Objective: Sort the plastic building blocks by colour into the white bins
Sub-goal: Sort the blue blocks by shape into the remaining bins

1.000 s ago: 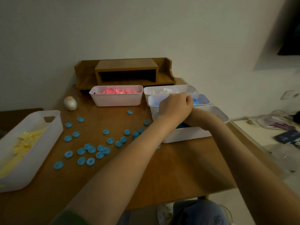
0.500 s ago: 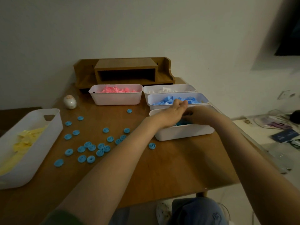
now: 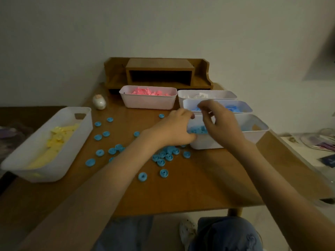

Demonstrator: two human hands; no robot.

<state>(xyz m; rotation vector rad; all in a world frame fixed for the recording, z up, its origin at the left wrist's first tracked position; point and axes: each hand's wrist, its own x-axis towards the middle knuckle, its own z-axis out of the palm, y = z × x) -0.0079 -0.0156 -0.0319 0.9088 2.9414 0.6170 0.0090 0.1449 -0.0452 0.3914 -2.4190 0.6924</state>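
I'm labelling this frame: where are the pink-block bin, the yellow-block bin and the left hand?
pink-block bin (image 3: 148, 103): head view, front wall.
yellow-block bin (image 3: 76, 140): head view, long outer wall.
left hand (image 3: 174, 127): head view, back of the hand.

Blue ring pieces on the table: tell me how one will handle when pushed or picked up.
The blue ring pieces lie flat on the table, so a push would probably slide one, not roll it; set on edge, the round shape might roll. Small and thin, probably light. Low profile likely makes pinching fiddly.
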